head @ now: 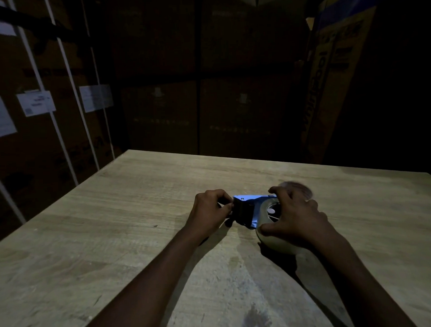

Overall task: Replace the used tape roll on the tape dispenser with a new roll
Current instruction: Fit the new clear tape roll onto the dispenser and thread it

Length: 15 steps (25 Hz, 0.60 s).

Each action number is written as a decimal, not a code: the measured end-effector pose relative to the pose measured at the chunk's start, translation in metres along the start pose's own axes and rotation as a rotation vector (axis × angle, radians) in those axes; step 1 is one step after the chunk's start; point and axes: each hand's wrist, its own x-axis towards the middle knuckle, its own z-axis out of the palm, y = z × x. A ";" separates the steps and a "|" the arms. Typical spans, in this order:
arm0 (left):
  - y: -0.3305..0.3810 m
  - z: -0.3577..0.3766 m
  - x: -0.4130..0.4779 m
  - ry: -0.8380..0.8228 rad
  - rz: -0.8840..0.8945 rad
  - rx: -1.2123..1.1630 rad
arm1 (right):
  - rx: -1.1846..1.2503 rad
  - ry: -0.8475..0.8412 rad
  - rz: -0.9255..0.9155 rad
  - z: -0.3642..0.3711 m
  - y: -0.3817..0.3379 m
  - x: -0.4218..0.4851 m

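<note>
Head cam was pretty dark, but you could make things out. The tape dispenser (247,207) sat on the wooden table (138,215), roughly in the middle and a bit toward the far side, between both hands. Its long axis ran left to right across the person's front. The black front end pointed left and the roll end pointed right, sitting slightly nearer the person. The blue body showed between the two.

The left hand (208,210) had its fingers curled in and was pinching that black end between thumb and fingertips. The right hand (294,216) was clamped over the tape roll (276,243), with the thumb on the near rim and the fingers arched over the far rim. The roll looked pale and sat on the dispenser's hub with its open side facing up, so the spokes and a white centre showed.

Just behind the right hand there was a blurry round thing (299,188), and I honestly couldn't tell what it was.

Beyond the table stood stacked cardboard boxes (157,67). The ones on the left had white straps (67,78) and paper labels (35,103) on them.
</note>
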 end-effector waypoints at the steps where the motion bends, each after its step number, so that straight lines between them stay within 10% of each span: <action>1: -0.001 0.000 0.000 -0.005 0.004 -0.002 | 0.000 0.001 0.000 0.000 0.000 0.000; 15: -0.002 0.000 0.000 -0.030 0.039 -0.017 | -0.002 -0.003 0.004 0.002 0.001 0.001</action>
